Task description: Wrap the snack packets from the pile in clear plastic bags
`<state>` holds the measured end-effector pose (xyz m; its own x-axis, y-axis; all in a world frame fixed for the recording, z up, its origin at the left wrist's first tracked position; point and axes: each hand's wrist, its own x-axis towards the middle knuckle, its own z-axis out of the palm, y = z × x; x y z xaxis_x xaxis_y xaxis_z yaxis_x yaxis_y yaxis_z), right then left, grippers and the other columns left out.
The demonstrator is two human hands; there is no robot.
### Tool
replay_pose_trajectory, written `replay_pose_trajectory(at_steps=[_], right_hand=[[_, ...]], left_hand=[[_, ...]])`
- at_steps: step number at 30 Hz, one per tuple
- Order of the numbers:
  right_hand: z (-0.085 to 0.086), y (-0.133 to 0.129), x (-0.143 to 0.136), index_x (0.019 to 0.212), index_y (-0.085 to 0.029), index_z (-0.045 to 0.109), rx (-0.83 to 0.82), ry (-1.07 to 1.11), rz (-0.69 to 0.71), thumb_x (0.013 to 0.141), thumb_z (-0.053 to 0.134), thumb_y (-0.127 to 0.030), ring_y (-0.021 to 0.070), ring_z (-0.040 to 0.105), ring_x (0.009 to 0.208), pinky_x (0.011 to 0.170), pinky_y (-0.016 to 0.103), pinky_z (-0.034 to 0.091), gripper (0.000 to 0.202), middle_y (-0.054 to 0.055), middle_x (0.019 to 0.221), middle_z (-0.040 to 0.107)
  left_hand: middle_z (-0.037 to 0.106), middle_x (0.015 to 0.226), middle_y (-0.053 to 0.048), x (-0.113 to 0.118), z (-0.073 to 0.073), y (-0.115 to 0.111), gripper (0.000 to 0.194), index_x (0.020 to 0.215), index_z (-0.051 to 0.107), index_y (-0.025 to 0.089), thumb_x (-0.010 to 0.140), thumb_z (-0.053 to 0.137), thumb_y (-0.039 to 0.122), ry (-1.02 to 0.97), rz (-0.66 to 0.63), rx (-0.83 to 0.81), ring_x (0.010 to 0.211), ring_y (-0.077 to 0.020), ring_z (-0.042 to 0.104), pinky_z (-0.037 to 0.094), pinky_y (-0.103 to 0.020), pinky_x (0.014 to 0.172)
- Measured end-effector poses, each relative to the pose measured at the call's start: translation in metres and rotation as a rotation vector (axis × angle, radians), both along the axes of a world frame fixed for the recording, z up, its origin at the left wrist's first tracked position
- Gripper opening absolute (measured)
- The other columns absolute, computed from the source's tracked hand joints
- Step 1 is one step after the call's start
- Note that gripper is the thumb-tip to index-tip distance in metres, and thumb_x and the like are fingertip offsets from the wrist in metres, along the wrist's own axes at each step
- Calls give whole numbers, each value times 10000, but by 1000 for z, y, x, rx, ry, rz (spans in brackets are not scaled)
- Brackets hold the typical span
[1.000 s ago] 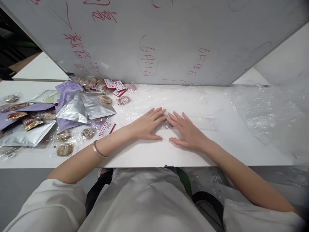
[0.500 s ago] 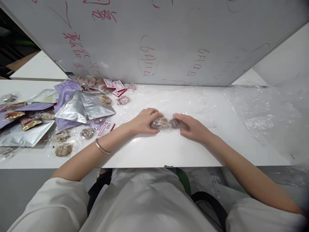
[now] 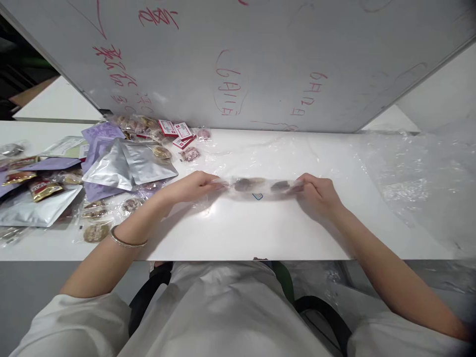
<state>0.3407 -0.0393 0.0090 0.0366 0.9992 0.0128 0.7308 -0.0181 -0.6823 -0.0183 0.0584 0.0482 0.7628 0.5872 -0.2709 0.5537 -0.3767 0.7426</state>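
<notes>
A clear plastic bag [image 3: 264, 186] is stretched level between my two hands, just above the white table. Inside it sit two brown, round, cookie-like pieces, a larger one [image 3: 245, 184] on the left and a darker one [image 3: 279, 186] on the right. My left hand [image 3: 203, 186] is closed on the bag's left end, thumb pressed against the fingers. At the opposite end, my right hand [image 3: 318, 191] pinches the gathered plastic. A small blue printed mark [image 3: 258, 196] shows at the lower edge between the pieces.
A whiteboard [image 3: 275, 64] with red writing stands at the table's back edge. On the left lie silver pouches [image 3: 128, 163], purple packets [image 3: 102, 136], red-and-white boxes [image 3: 182, 131] and several wrapped cookies [image 3: 95, 231]. Loose clear plastic [image 3: 420, 173] covers the right side.
My hands have moved apart, from cupping the two pieces on the table to gripping the bag's ends. The bag is now pulled taut, and the blue mark has come into view.
</notes>
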Motion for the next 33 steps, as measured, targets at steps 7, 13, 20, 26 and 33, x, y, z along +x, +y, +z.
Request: replay_pose_trajectory(at_steps=[7, 13, 20, 26, 33], right_hand=[[22, 25, 16, 965, -270, 638, -515, 160, -38, 839, 558, -360, 134, 497, 479, 520, 288, 451, 175, -48, 576, 529], [25, 32, 53, 975, -222, 635, -419, -351, -156, 745, 646, -663, 244, 632, 692, 652, 390, 492, 497, 68, 815, 681], [10, -9, 8, 1430, -223, 466, 311, -479, 391, 883, 556, -369, 329, 455, 1380, 1117, 549, 385, 573, 122, 1476, 511], [-17, -8, -6, 1167, -226, 686, 339, -391, 250, 908, 396, -181, 250, 676, 1110, 919, 423, 546, 391, 63, 1181, 728], [7, 18, -17, 519, -239, 442, 95, -321, -81, 768, 411, -142, 146, 432, 505, 531, 291, 328, 269, -4, 508, 504]], left_hand=[[749, 849, -56, -10, 0, 13, 266, 875, 657, 181, 875, 559, 429, 71, 301, -203, 829, -202, 697, 504, -293, 751], [696, 1015, -139, -9, -14, 2, 335, 1202, 528, 143, 885, 499, 249, 308, 379, 238, 909, -278, 682, 521, -398, 792], [450, 1505, -128, 6, -12, -17, 553, 1411, 462, 211, 872, 572, 271, 79, -232, 871, 1447, -321, 335, 251, -518, 1199], [658, 1296, -96, 0, -15, -2, 582, 1373, 556, 235, 832, 406, 83, 224, -6, 656, 1135, -244, 645, 494, -380, 944], [736, 788, -94, 13, -7, 2, 326, 816, 709, 161, 804, 388, 103, 380, 271, 658, 761, -249, 689, 474, -327, 682]])
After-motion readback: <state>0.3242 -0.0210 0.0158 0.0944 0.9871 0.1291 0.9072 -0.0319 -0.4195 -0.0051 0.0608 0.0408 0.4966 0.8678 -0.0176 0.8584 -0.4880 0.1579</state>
